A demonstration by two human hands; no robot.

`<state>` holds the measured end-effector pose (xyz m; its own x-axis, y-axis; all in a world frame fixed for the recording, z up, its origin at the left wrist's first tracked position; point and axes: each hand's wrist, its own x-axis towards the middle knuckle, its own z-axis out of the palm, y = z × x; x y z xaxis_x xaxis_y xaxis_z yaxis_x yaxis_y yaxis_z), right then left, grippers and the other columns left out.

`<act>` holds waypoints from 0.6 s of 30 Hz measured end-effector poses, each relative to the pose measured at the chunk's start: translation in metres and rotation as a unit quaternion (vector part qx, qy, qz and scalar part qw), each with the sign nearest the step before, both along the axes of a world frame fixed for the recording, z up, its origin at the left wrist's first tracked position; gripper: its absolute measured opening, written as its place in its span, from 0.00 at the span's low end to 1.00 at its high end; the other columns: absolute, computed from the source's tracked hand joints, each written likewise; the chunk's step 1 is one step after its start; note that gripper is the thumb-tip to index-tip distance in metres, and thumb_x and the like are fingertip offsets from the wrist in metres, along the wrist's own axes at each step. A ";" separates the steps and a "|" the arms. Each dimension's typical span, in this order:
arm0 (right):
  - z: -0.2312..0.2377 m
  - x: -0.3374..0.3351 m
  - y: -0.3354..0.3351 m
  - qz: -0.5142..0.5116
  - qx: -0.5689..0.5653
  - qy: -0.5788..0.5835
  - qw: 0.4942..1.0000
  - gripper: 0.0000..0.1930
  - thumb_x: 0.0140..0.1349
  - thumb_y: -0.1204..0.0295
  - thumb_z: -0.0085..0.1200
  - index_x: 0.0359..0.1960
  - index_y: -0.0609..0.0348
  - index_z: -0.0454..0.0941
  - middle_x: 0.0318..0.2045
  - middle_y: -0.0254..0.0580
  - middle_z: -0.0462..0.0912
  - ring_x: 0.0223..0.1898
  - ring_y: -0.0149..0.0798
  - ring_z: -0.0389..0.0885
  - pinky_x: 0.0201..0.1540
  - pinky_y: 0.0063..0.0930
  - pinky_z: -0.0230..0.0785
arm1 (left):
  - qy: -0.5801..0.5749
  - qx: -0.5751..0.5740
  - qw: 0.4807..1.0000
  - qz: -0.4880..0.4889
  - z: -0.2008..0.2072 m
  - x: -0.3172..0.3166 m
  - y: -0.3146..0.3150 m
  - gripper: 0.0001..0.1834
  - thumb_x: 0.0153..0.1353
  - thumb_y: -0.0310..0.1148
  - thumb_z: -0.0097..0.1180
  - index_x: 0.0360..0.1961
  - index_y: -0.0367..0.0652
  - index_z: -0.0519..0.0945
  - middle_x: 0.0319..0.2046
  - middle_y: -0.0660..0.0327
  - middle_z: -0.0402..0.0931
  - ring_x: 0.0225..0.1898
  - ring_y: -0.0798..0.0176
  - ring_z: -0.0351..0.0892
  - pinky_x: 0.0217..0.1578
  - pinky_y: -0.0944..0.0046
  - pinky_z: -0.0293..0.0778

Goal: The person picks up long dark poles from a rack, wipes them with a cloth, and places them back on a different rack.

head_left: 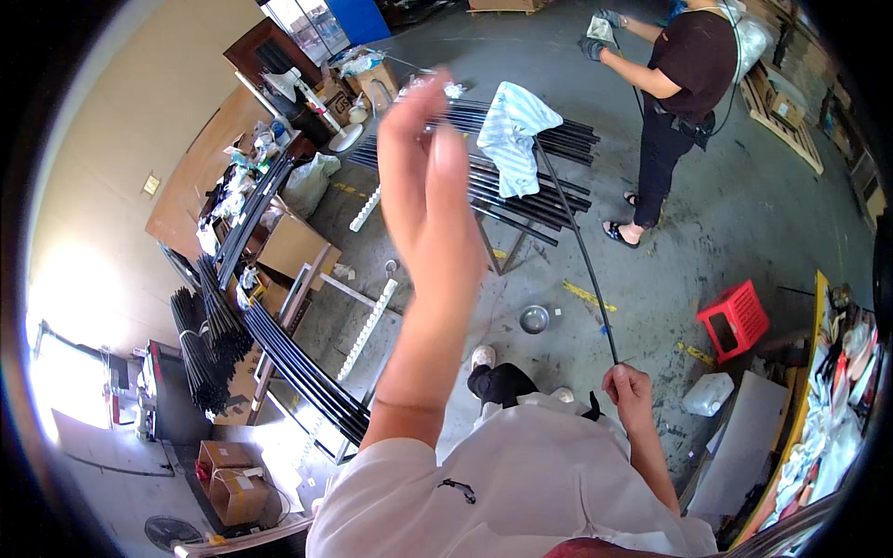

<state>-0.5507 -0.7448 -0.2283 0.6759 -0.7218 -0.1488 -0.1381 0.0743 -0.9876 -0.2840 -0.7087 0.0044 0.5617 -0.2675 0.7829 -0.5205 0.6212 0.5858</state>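
Observation:
My raised left hand (430, 177) is in the middle of the view, somewhat blurred. Its fingers stretch up in a curve, apart from the thumb, with nothing visible between them. Low on the right, my right hand (631, 389) is closed around the near end of a long thin black rod (581, 246). From there the rod slants up and away to a blue-and-white striped cloth (513, 130). That cloth hangs over several black rods (530, 198) laid side by side on a metal stand (493, 246). Whether the held rod's far end touches the cloth, I cannot tell.
A gloved co-worker (684, 84) stands at the far right, holding a pale cloth (600, 30). On the floor are a metal bowl (534, 319) and a red plastic stool (734, 321). More rods (307, 372) rest on a left rack, near bundled rods (200, 344) and a cardboard box (288, 244).

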 end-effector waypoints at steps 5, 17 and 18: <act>-0.001 -0.001 0.007 0.027 -0.002 0.000 1.000 0.24 0.68 0.58 0.42 0.18 0.62 0.72 0.12 0.29 0.65 0.15 0.22 0.60 0.19 0.20 0.50 | 0.076 0.094 0.973 -0.196 0.010 0.052 -0.031 0.33 0.65 0.52 0.40 0.59 0.33 0.60 0.51 0.50 0.71 0.57 0.55 0.66 0.60 0.58 0.56; -0.009 -0.004 0.017 0.071 0.046 0.003 0.996 0.19 0.67 0.61 0.44 0.24 0.63 0.75 0.15 0.31 0.68 0.19 0.24 0.65 0.23 0.21 0.59 | 0.362 0.043 0.859 -0.360 -0.057 -0.005 -0.028 0.07 0.65 0.35 0.48 0.42 0.46 0.69 0.22 0.69 0.57 0.22 0.73 0.55 0.22 0.70 0.57; -0.006 -0.002 0.016 0.062 0.022 0.008 0.998 0.16 0.66 0.62 0.45 0.29 0.62 0.75 0.16 0.32 0.69 0.20 0.25 0.66 0.24 0.22 0.60 | 0.372 0.062 0.853 -0.360 -0.065 -0.011 -0.028 0.06 0.65 0.35 0.48 0.41 0.47 0.69 0.21 0.70 0.56 0.21 0.73 0.54 0.20 0.72 0.54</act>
